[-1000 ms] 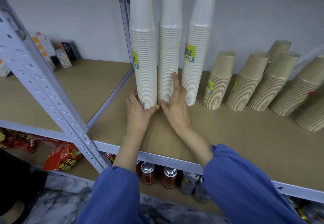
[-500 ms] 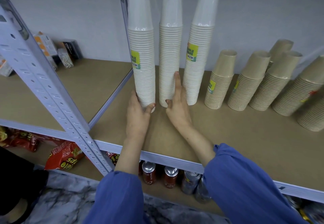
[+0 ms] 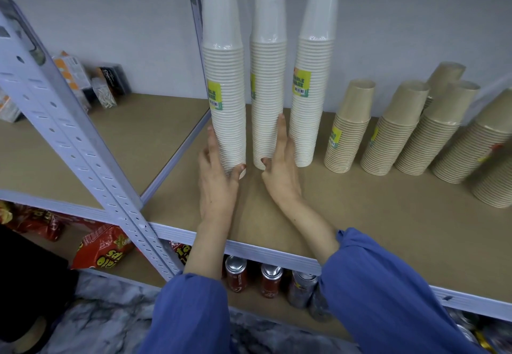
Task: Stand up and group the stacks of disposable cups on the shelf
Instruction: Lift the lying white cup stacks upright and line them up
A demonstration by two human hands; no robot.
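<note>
Three tall white cup stacks stand upright on the shelf (image 3: 360, 215) against the back wall. My left hand (image 3: 219, 176) wraps the base of the left white stack (image 3: 225, 82), thumb in front and fingers behind. My right hand (image 3: 281, 171) holds the base of the middle white stack (image 3: 268, 82), fingers along its right side. The right white stack (image 3: 313, 82) stands free beside it. Several shorter brown cup stacks (image 3: 352, 126) stand or lean further right; the far-right brown stack (image 3: 476, 143) tilts strongly.
A grey perforated shelf post (image 3: 72, 143) crosses diagonally at left, and another upright (image 3: 198, 7) rises behind the left stack. Small boxes (image 3: 108, 82) sit on the adjoining shelf. Soda cans (image 3: 235, 273) and a red snack bag (image 3: 102, 248) lie on the shelf below.
My left hand has slid the left white stack away from the middle one, opening a gap at their bases. My right hand stays on the middle stack.
</note>
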